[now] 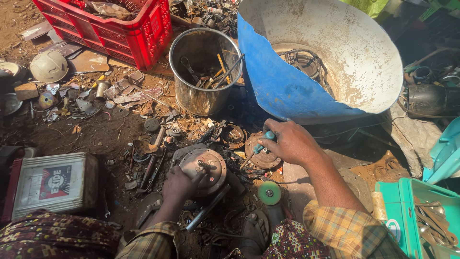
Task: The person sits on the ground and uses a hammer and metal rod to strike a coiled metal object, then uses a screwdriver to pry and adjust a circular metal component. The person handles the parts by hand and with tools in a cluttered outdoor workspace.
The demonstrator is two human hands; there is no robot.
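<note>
Left hand (178,184): fingers curled over the near rim of a round grey metal motor housing (203,169) on the dirt ground (96,136).
Right hand (287,141): fist closed around a teal-handled screwdriver (256,149), tip down beside the housing.
Edges: cut blue plastic drum (282,86) just behind; steel bucket of tools (203,72) near.
Room: scrap crowds every side.

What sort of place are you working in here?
Likely an open-air scrap or repair yard: bare dirt ground strewn with metal parts, a steel bucket of tools, and a cut blue drum.
</note>
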